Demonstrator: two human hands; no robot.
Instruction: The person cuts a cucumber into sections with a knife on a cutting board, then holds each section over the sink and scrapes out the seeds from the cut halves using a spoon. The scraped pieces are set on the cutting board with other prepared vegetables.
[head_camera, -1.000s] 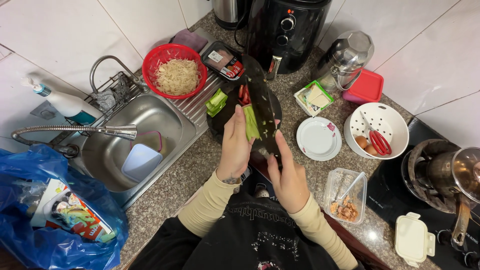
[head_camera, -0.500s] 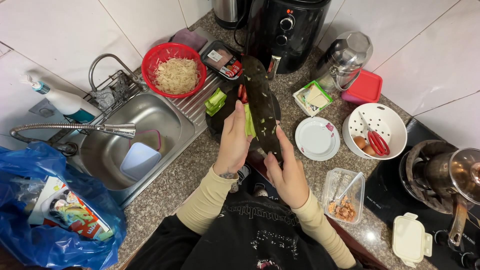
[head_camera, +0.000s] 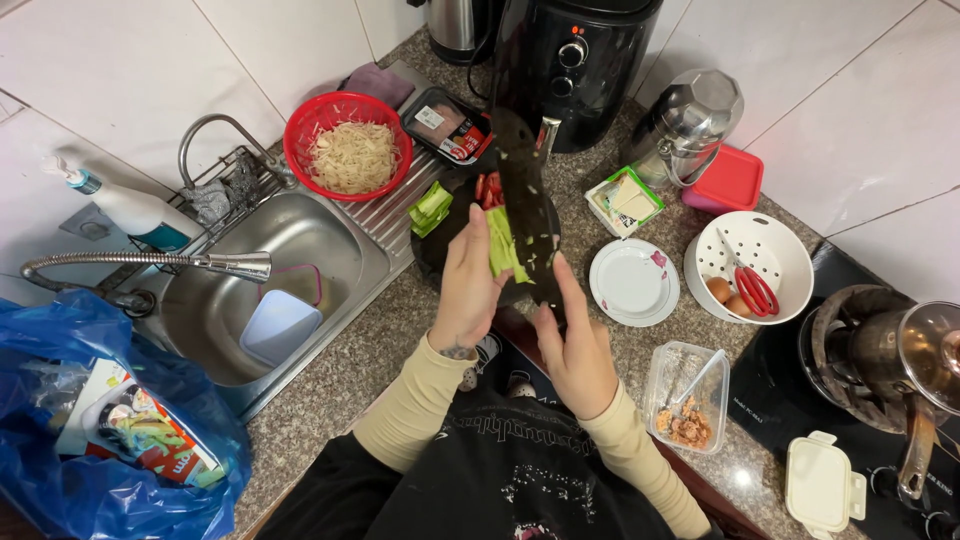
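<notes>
Since a second ago my hands have barely shifted. My left hand (head_camera: 470, 290) has its fingers closed on a green vegetable strip (head_camera: 503, 246), pressed against the dark grater (head_camera: 527, 205). My right hand (head_camera: 575, 345) grips the grater's near end; its long axis runs near to far above the worktop (head_camera: 360, 370).

Home kitchen, sink (head_camera: 300, 235), air fryer (head_camera: 580, 60), stove pot (head_camera: 890, 360)

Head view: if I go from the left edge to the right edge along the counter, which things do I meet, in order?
Blue plastic bag → sink → left hand → right hand → small white plate → white colander → pot with glass lid.
</notes>
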